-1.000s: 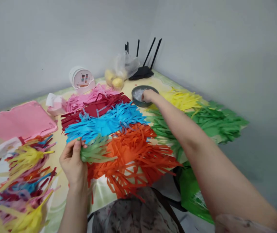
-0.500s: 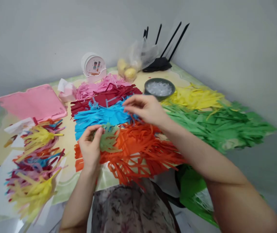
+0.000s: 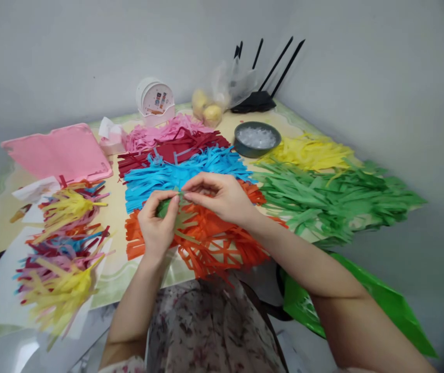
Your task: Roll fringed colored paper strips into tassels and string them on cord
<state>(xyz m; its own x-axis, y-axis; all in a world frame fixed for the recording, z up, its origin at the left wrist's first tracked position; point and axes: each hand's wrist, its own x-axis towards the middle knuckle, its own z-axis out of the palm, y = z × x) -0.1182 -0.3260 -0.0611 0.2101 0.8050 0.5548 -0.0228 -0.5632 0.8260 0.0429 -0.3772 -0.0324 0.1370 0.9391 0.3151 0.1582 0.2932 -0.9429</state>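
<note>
Green fringed paper (image 3: 163, 209) is bunched in my left hand (image 3: 157, 223), pinched between thumb and forefinger, and partly hidden behind them. My right hand (image 3: 222, 199) meets the left fingertips, thumb and forefinger pressed together; whatever they pinch is too small to make out. Orange fringed paper (image 3: 206, 228) lies beneath both hands. Just beyond are blue fringed strips (image 3: 167, 178), then dark red ones (image 3: 175, 150) and pink ones (image 3: 167, 132).
Green strips (image 3: 330, 197) and yellow strips (image 3: 311, 153) spread to the right. A dark bowl (image 3: 256, 152) holds clear plastic pieces. Multicoloured paper tassels (image 3: 66, 280) lie at left by a pink folder (image 3: 58, 155). A black router (image 3: 255, 102) stands at the back.
My right hand has come down and left to meet the left fingertips. The left hand has shifted slightly right and up, and the green paper is now more hidden.
</note>
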